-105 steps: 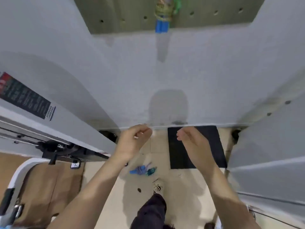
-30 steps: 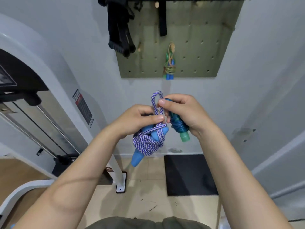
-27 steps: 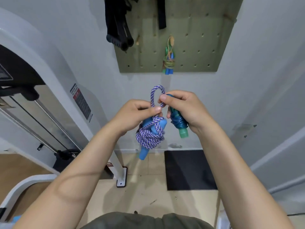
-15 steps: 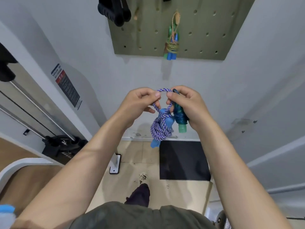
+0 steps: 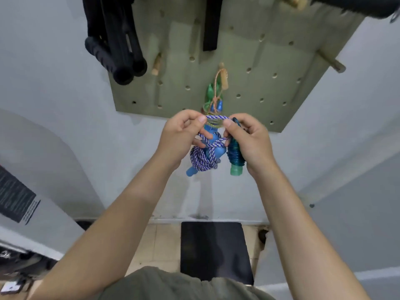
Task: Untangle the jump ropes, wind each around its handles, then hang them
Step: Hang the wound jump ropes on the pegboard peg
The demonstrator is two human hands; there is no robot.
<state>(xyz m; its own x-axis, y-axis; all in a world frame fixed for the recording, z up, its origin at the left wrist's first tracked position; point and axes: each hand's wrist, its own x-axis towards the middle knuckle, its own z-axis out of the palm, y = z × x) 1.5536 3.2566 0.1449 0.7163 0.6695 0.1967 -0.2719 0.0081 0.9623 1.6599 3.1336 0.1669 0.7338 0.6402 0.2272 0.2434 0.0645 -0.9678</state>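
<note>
Holding a wound jump rope of blue-and-white braided cord at chest height before the wall, I pinch its free loop between both hands. My left hand has the thumb and forefinger closed on the left end of that loop, the other fingers curled beneath it against the light-blue plastic handles. My right hand pinches the right end of the loop with the thumb while its curled fingers also grip a second bundle, a dark teal cord wound around a green plastic handle, which hangs just beside the blue one. The loop is stretched level between my two thumbs.

Directly behind the loop, an olive-green pegboard is fixed to the pale grey wall. A third wound rope with green and blue handles and a tan cord hangs from a wooden peg on it; its lower end is hidden by my hands. Black foam-gripped handles hang at the board's upper left, and a black strap hangs at the top centre. A bare wooden peg juts out at the right. Below, a black floor mat lies on beige tiles against the wall.
</note>
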